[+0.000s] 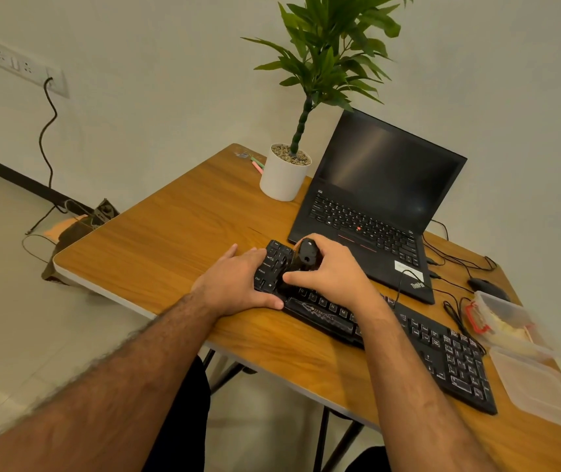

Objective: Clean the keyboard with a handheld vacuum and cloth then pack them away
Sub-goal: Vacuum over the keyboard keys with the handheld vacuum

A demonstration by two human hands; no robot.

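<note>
Keyboard under vacuum, both hands engaged

Keyboard [408, 338]: black, full-size, with white key legends and a brand mark printed on the front palm strip. It lies diagonally on the wooden table [177, 233], its left end just in front of the open black laptop [377, 206] and its number pad end toward the right table edge. A thin black cable leaves its rear edge.

Handheld vacuum [301, 264]: small, dark, rounded body with a circular opening facing the camera. It stands on the left portion of the key field, nozzle end down; the contact point is hidden by the hand.

Right hand [330, 270]: fingers curled closed around the vacuum body, thumb extended leftward across its lower front.

Left hand [238, 284]: fingers extended and close together, palm down, pressed against the left end of the keyboard; the thumb lies along the front edge of the case. It holds nothing.

A clear plastic container [496, 318] with a red clip sits just beyond the keyboard's right end; its lid [541, 386] lies beside it. A white plant pot [284, 178] stands left of the laptop.
</note>
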